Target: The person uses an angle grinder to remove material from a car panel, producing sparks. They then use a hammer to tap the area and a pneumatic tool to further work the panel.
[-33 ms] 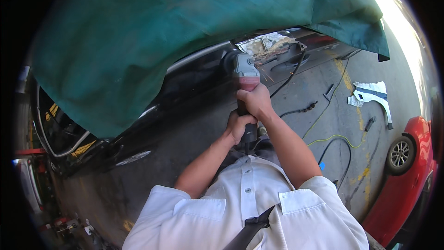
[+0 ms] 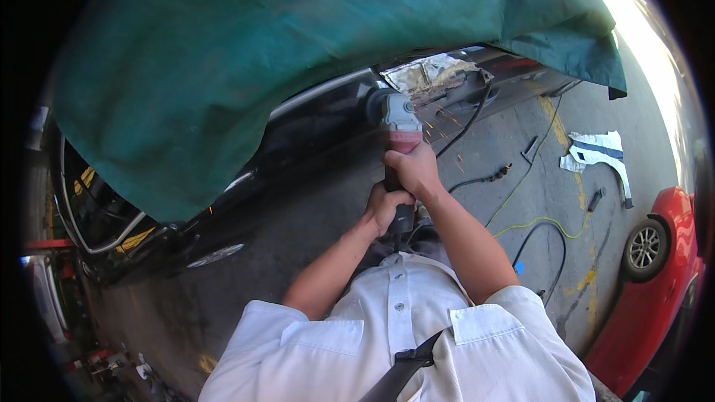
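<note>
Both my hands are wrapped round an angle grinder (image 2: 402,120) with a grey head, a red band and a dark body. My right hand (image 2: 414,171) grips it just behind the red band. Closer to me, my left hand (image 2: 386,208) holds the rear of the body. The grinder's disc end, dark and blurred, meets the side of a black car (image 2: 320,126) at a bare, torn-looking metal patch (image 2: 436,78). Orange sparks (image 2: 445,123) fly to the right of the head. A green cover (image 2: 223,67) drapes over the car and hides much of it.
Dark hoses and cables (image 2: 480,179) and a yellow-green cord (image 2: 547,219) run over the floor at right. A white fender panel (image 2: 607,150) lies beyond them. At far right stands a red car (image 2: 648,298) with its wheel (image 2: 646,248) showing.
The grinder's head has shifted slightly right and toward me, with my right hand. More orange sparks show, and one appears near the cover's lower left edge.
</note>
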`<state>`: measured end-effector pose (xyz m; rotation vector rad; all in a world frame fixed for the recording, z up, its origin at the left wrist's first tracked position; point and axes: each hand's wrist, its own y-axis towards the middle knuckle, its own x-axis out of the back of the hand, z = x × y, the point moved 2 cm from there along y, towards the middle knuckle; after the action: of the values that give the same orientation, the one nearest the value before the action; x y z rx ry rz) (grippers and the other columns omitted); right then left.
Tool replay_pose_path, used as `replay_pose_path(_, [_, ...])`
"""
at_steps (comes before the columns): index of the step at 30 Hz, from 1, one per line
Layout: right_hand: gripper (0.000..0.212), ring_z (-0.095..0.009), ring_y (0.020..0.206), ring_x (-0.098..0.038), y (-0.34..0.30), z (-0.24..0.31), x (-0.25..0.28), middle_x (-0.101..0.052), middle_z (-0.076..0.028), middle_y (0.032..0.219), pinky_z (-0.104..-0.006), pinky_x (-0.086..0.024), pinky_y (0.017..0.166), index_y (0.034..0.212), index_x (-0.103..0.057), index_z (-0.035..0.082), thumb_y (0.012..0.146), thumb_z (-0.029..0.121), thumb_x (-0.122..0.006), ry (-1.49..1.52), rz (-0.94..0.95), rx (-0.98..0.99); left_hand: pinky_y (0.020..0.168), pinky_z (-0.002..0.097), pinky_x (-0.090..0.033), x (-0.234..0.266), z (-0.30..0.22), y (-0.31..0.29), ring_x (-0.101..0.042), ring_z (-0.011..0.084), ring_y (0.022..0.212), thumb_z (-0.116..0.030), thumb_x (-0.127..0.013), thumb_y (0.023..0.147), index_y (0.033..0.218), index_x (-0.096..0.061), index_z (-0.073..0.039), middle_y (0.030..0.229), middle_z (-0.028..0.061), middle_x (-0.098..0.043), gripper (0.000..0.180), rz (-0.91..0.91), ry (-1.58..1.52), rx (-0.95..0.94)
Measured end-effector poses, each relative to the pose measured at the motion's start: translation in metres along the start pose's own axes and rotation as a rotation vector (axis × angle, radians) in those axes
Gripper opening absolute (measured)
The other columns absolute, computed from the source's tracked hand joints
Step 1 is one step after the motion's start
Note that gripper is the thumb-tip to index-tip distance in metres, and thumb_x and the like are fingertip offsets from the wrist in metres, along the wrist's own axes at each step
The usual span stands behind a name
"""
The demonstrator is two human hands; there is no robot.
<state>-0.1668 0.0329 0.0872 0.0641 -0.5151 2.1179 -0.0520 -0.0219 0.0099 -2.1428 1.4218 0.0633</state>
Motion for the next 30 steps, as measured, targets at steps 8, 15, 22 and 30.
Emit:
replay_pose_path(8, [0.044,-0.027,0.089,-0.071,-0.007,-0.058,-0.026,-0.074,-0.016,0.097,-0.0373,-0.054,0.083,0.108,-0.068,-0.003,0.074,0.022,-0.078,0.109,0.029,0.123,0.076,0.0323,-0.054,0.029,0.031,-0.011,-0.070,0.0201,0.082,-0.018,-0.072,0.069,0.088,-0.072,0.001,0.086,0.0087,-0.073,0.027,-0.070,0.225,-0.033])
replay_pose_path(15, [0.050,-0.031,0.102,-0.072,0.003,-0.072,-0.025,-0.075,-0.019,0.108,-0.0383,-0.053,0.092,0.115,-0.069,-0.003,0.075,0.023,-0.080,0.114,0.136,0.129,0.075,0.0321,-0.053,0.024,0.030,-0.005,-0.070,0.0188,0.081,-0.016,-0.073,0.069,0.087,-0.072,0.001,0.084,0.0070,-0.073,0.025,-0.071,0.257,-0.063])
replay_pose_path(22, [0.034,-0.020,0.080,-0.067,0.004,-0.090,-0.019,-0.072,-0.010,0.091,-0.0363,-0.054,0.076,0.102,-0.070,-0.001,0.077,0.020,-0.077,0.328,0.075,0.099,0.076,0.0316,-0.053,0.024,0.032,0.000,-0.068,0.0186,0.080,-0.018,-0.075,0.066,0.087,-0.071,0.002,0.083,0.0057,-0.070,0.029,-0.078,0.324,-0.055])
replay_pose_path(30, [0.039,-0.027,0.090,-0.071,-0.009,-0.076,-0.010,-0.074,-0.014,0.096,-0.0368,-0.055,0.085,0.107,-0.071,-0.002,0.076,0.020,-0.077,0.201,0.069,0.028,0.075,0.0324,-0.053,0.012,0.038,-0.005,-0.069,0.0186,0.082,-0.016,-0.072,0.069,0.093,-0.071,0.001,0.086,0.0067,-0.071,0.029,-0.039,0.236,0.011])
